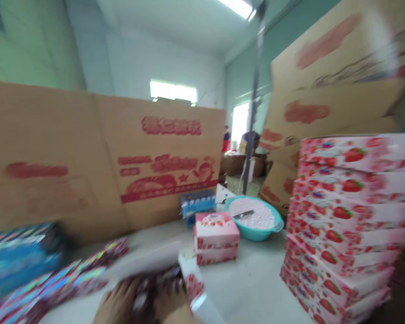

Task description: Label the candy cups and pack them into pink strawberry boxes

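Note:
At the bottom edge my left hand (116, 302) and my right hand (170, 300) are both on a flat pink strawberry-print carton (193, 281), which is smeared by motion. The fingers of both hands are blurred, so their grip is unclear. A white sheet (145, 263) lies just behind the hands. Two closed pink strawberry boxes (216, 237) sit stacked a little beyond on the grey table.
A tall stack of pink strawberry boxes (344, 225) stands at right. A teal basin (256, 234) of white granules holds a scoop. Blue and shiny flat cartons (37, 274) lie at left. Brown cardboard sheets (104, 157) wall the back. A person (226, 137) stands far off.

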{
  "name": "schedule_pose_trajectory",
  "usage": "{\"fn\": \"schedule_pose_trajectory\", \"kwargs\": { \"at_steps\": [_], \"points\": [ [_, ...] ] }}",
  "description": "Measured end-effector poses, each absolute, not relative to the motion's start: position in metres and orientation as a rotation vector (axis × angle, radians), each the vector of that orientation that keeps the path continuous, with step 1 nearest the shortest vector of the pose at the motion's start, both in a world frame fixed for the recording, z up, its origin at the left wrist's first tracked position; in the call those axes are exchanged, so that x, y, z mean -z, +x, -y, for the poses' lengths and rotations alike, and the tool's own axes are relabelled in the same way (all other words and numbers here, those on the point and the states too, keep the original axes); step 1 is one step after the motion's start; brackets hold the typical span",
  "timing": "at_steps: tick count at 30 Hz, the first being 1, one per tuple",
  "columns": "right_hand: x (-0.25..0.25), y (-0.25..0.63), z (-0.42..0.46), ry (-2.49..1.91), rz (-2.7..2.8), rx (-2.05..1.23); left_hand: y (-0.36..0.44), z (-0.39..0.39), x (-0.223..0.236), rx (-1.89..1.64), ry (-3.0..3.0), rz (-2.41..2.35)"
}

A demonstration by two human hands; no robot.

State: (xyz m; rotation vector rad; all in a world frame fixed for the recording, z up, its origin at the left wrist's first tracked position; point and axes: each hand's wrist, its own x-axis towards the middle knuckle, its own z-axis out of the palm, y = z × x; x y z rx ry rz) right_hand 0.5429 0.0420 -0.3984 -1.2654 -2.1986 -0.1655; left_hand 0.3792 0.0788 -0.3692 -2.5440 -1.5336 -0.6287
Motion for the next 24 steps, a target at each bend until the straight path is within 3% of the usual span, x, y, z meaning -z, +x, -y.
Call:
{"fn": "schedule_pose_trajectory", "kwargs": {
  "at_steps": [5,10,16,24],
  "points": [
    [0.394,0.574,0.008,-1.495,2.411,-0.327,0.391,-0.038,0.346,0.268,-2.617,1.558],
    [0.401,0.570,0.002,-1.530,2.498,-0.200,0.292,-0.028,0.334,0.335,-2.638,1.677],
    [0.409,0.569,0.007,-1.539,2.547,-0.109,0.160,-0.004,0.356,-0.361,-2.339,1.981],
    [0.395,0.571,0.006,-1.519,2.568,-0.096,0.150,-0.024,0.377,-0.186,-2.407,1.771]
  ]
}}
